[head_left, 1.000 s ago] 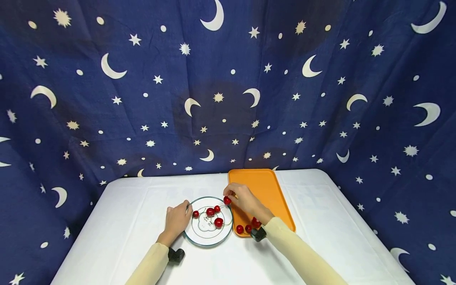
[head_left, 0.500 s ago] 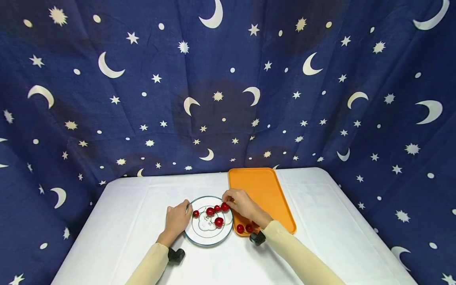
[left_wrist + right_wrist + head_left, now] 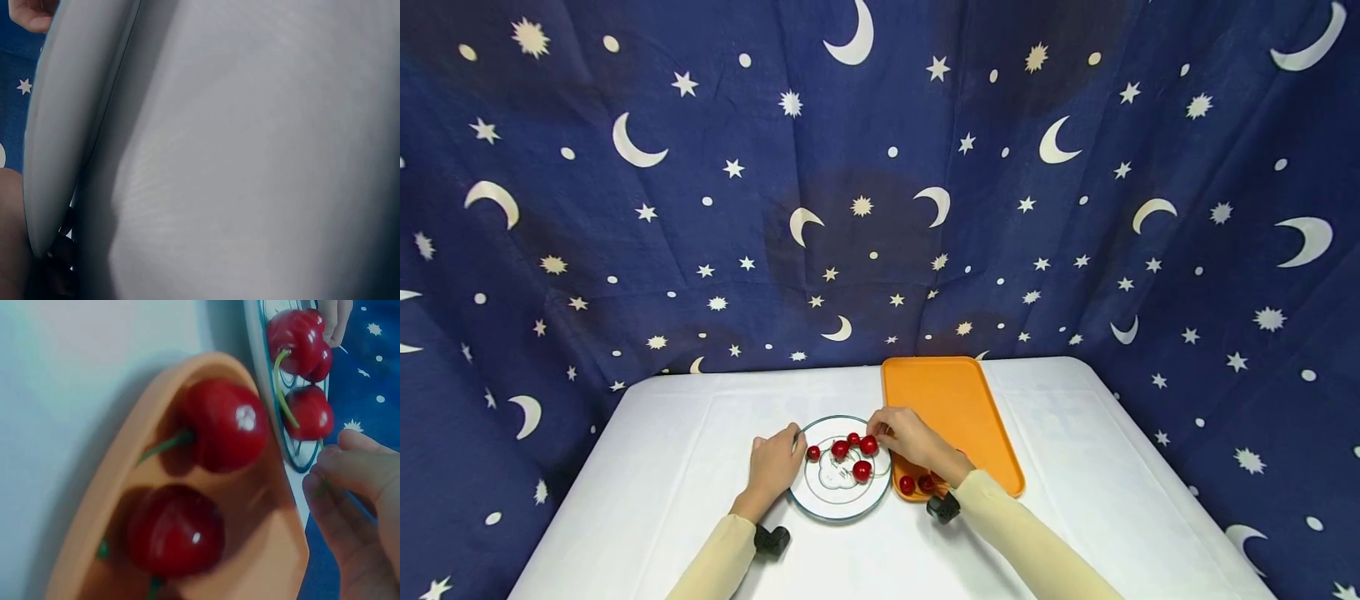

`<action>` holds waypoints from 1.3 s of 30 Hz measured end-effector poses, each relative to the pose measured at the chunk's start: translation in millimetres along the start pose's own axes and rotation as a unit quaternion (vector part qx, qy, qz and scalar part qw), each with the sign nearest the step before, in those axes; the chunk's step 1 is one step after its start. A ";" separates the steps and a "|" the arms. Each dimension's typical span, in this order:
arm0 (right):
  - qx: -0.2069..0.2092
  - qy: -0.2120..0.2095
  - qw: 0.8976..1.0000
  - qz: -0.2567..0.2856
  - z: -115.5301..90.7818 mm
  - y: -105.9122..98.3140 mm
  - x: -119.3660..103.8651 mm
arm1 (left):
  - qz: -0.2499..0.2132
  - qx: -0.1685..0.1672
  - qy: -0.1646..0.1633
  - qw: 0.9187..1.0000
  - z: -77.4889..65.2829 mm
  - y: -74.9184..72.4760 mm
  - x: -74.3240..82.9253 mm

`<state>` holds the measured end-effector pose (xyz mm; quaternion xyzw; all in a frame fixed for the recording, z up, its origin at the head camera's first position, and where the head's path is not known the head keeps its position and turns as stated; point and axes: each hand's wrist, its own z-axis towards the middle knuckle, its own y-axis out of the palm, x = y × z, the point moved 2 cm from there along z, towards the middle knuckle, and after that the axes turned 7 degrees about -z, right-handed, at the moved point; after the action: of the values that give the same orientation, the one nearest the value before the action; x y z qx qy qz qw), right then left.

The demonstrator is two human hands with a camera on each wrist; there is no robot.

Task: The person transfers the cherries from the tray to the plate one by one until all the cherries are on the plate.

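No text can be read — marks [image 3: 837, 476] on the plate [image 3: 841, 507] are too small to tell

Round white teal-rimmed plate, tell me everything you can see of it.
The round white plate with a teal rim looks glossy, perhaps ceramic, with thin rings and a line drawing in the middle. It appears to lie flat on the white tablecloth, close beside the orange rectangular tray; whether they touch is unclear. The left hand grips its left edge. Five shiny red cherries show on or over it, one pinched by its stem in the right hand.
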<state>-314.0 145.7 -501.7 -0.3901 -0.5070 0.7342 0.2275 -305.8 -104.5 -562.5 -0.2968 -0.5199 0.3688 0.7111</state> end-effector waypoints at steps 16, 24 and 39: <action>0.039 -0.017 0.999 -0.013 -26.3 -20.9 24.5 | -0.003 0.006 -0.002 1.000 -1.4 -1.1 2.2; -0.054 -0.026 0.998 0.000 -37.2 -24.7 30.7 | -0.001 0.005 0.008 1.000 -2.3 -0.1 1.3; -0.168 -0.029 0.985 0.024 -52.0 -20.3 27.5 | -0.003 -0.001 -0.006 1.000 -0.9 -1.0 0.8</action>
<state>-289.7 203.0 -501.8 -0.4133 -0.6197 0.6551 0.1262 -304.5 -104.5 -561.5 -0.2941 -0.5250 0.3681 0.7088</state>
